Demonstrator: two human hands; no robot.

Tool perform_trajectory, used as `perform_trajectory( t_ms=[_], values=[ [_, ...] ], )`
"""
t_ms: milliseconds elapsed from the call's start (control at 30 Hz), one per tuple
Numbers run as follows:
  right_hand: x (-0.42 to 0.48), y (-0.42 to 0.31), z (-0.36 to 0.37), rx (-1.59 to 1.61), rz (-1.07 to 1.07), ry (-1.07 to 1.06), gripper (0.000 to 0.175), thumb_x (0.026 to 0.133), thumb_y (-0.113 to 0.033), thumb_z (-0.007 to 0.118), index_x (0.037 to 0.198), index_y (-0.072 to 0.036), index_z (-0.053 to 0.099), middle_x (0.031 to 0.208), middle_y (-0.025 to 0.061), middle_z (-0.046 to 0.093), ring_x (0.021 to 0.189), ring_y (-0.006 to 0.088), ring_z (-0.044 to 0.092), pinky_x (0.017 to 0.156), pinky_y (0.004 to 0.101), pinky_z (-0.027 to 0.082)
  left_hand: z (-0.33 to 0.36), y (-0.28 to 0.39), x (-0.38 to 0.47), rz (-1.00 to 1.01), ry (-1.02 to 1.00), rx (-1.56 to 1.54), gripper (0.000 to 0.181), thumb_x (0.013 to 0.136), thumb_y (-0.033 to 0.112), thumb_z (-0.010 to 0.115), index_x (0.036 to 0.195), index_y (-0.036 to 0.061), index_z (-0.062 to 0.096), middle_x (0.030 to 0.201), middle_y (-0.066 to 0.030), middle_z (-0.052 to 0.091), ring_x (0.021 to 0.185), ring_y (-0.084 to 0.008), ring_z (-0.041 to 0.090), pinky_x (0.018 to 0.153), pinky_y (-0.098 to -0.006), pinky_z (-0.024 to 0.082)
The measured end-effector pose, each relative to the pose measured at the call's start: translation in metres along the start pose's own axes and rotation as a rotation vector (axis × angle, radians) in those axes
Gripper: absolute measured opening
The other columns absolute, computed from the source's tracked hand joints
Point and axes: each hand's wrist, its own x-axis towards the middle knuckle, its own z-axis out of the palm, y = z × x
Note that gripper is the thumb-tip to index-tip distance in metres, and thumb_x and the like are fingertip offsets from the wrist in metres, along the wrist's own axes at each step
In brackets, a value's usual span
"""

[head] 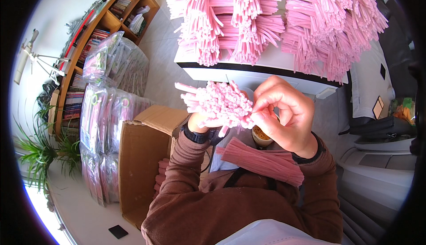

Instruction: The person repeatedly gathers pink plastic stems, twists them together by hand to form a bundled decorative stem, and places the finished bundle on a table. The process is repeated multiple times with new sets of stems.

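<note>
A bundle of pink chenille stems (226,103) is raised in front of me, its tips turned up towards the camera. My left hand (199,123) is wrapped around it from below, and the stems hide most of my fingers. At the bundle's right edge, my right hand (288,115) pinches a stem tip between thumb and forefinger, the other fingers curled. Across my lap, beneath the right wrist, lies a second bundle of darker pink stems (263,161). Just behind it stands a tub of small yellowish-orange pieces (261,135), partly covered by my right hand.
Several stacked pink stem bundles (246,22) cover much of a white table (229,73) ahead. An open cardboard box (143,165) with pink bundles inside stands at my left. Beyond it are plastic-wrapped packs (100,118), a wooden bookshelf (109,20) and a plant (40,151).
</note>
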Motion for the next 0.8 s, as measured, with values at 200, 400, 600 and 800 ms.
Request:
perform_trajectory(
  t_ms=[200, 400, 600, 800],
  values=[
    [0.000, -0.001, 0.000, -0.015, 0.016, -0.009, 0.011, 0.070, 0.004, 0.063, 0.077, 0.003, 0.055, 0.082, 0.0085, 0.051, 0.065, 0.0062, 0.044, 0.054, 0.0176, 0.034, -0.003, -0.002, -0.001, -0.039, 0.009, 0.252, 0.034, 0.084, 0.034, 0.057, 0.085, 0.0001, 0.055, 0.078, -0.0143, 0.059, 0.068, -0.0191, 0.056, 0.058, -0.0307, 0.045],
    [0.000, -0.002, 0.001, -0.020, -0.021, -0.017, 0.023, 0.065, 0.000, 0.071, 0.081, 0.001, 0.055, 0.083, 0.0075, 0.051, 0.063, 0.0057, 0.043, 0.053, 0.0176, 0.034, -0.011, -0.016, -0.009, -0.120, 0.026, 0.121, 0.031, 0.081, 0.033, 0.058, 0.093, 0.0039, 0.055, 0.093, -0.0103, 0.058, 0.084, -0.0196, 0.052, 0.073, -0.0331, 0.039],
    [-0.003, 0.003, 0.013, -0.280, -0.213, 0.075, 0.031, 0.060, 0.001, 0.076, 0.084, 0.000, 0.056, 0.082, 0.0079, 0.051, 0.064, 0.0110, 0.046, 0.056, 0.0217, 0.038, -0.016, -0.010, -0.003, 0.009, -0.195, 0.174, 0.034, 0.078, 0.030, 0.061, 0.104, 0.0092, 0.051, 0.101, -0.0016, 0.054, 0.099, -0.0180, 0.049, 0.088, -0.0343, 0.034],
    [-0.012, 0.008, 0.013, -0.180, -0.197, 0.075, 0.021, 0.065, 0.011, 0.064, 0.078, 0.000, 0.051, 0.083, 0.0132, 0.056, 0.070, 0.0149, 0.054, 0.064, 0.0246, 0.043, -0.016, -0.011, 0.002, 0.100, -0.248, -0.063, 0.030, 0.069, 0.020, 0.071, 0.091, 0.0061, 0.055, 0.089, -0.0013, 0.057, 0.086, -0.0119, 0.055, 0.068, -0.0257, 0.045]
  ],
)
